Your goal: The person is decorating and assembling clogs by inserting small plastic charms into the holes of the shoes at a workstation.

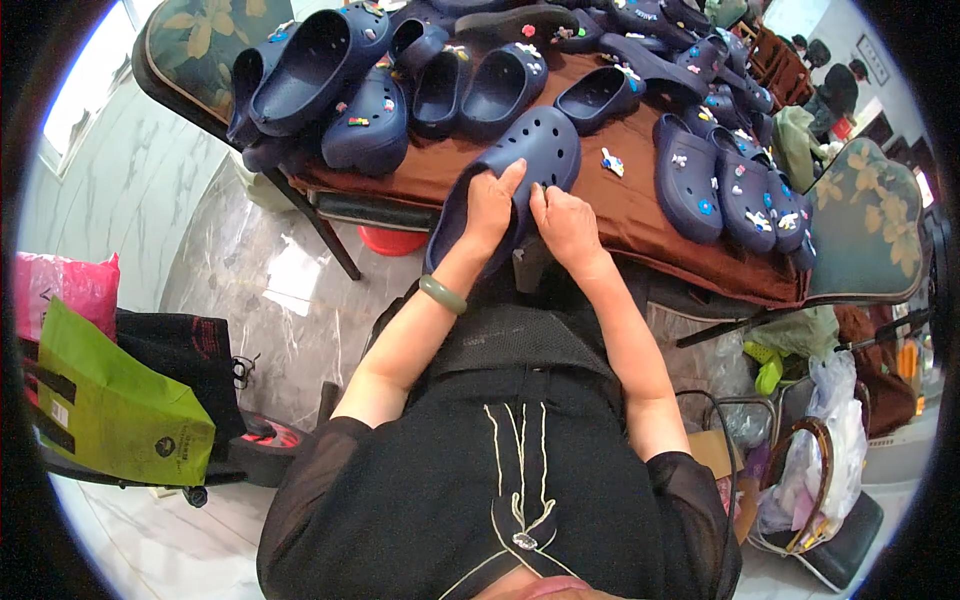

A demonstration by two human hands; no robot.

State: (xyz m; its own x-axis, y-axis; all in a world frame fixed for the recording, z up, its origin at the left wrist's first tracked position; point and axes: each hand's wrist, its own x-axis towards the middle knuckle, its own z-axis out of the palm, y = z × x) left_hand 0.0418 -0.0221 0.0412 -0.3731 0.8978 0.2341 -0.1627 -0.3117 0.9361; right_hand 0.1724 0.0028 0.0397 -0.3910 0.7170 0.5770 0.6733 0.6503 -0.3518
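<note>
A navy blue foam clog (540, 140) with round holes is held up in front of me, at the near edge of the table. My left hand (490, 208) reaches into its opening, closed on the upper, with the thumb on the outside. My right hand (565, 225) presses against the clog's right side with fingers pinched together; what is between the fingertips is too small to make out. Just beyond my right hand, a small white and blue shoe charm (612, 162) lies on the brown cloth (630, 205).
Many navy clogs (370, 120) crowd the table's left and back; decorated clogs (690, 180) line its right. Flowered chairs (868, 220) stand at both ends. A red basin (392, 240) is under the table. A green bag (120, 390) sits left, plastic bags (825, 450) right.
</note>
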